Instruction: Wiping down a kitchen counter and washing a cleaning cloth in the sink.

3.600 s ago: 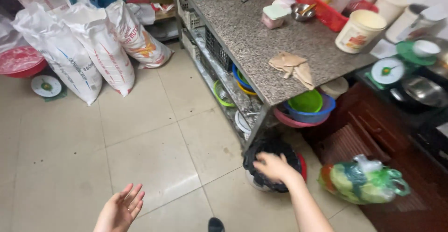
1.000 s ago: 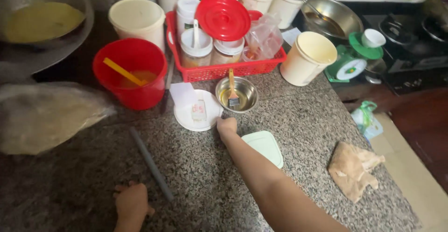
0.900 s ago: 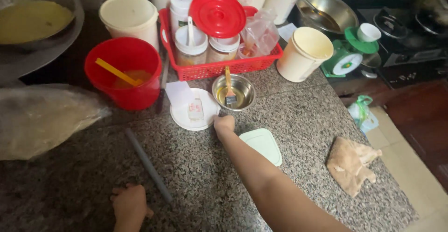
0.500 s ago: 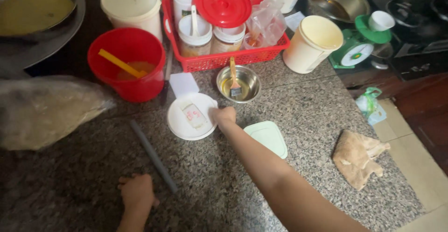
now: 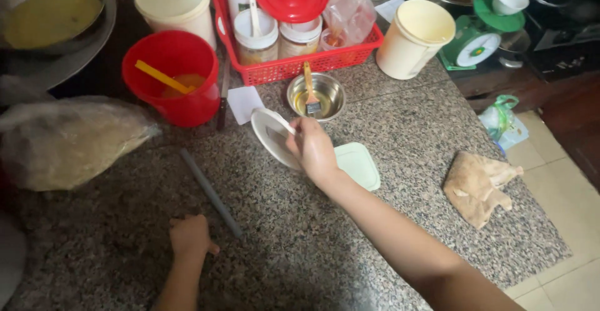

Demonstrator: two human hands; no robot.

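Granite counter (image 5: pixel 400 136): right hand (image 5: pixel 314 150) pinching white plate (image 5: pixel 270 137), tilted on edge, face leftward.

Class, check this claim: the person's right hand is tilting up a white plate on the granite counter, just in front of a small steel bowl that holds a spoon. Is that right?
Not quite. The steel bowl holds a small brush with a wooden handle, not a spoon. The rest stands: in the head view the right hand tilts the white plate up off the granite counter, just in front of that bowl.
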